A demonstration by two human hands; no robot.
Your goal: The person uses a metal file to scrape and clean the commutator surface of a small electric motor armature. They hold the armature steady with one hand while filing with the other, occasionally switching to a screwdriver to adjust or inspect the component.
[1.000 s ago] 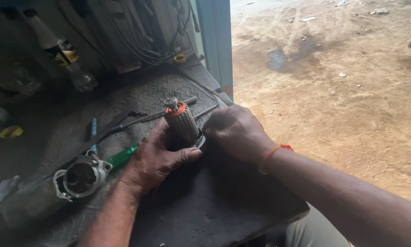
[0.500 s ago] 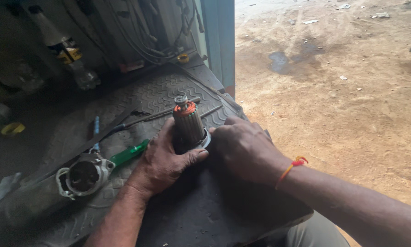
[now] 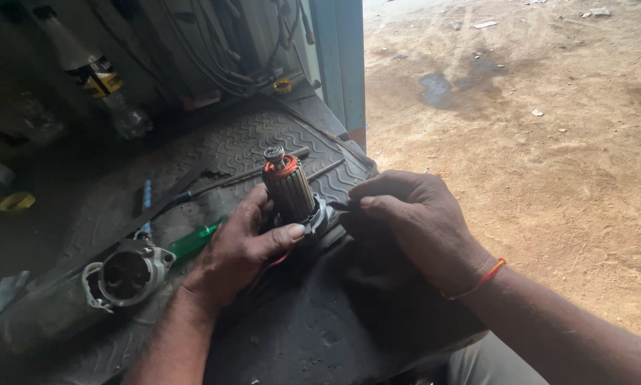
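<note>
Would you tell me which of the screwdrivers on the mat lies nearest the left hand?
The green-handled screwdriver, right beside the left hand; the blue-handled one lies farther off.

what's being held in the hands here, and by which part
The left hand grips the ribbed, dark cylindrical motor armature with orange windings near its lower end, upright. The right hand pinches at its base.

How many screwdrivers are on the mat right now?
2. A green-handled screwdriver lies just left of the left hand, and a blue-handled one lies farther left. Others may be hidden under the hands or in the dark clutter.
</note>
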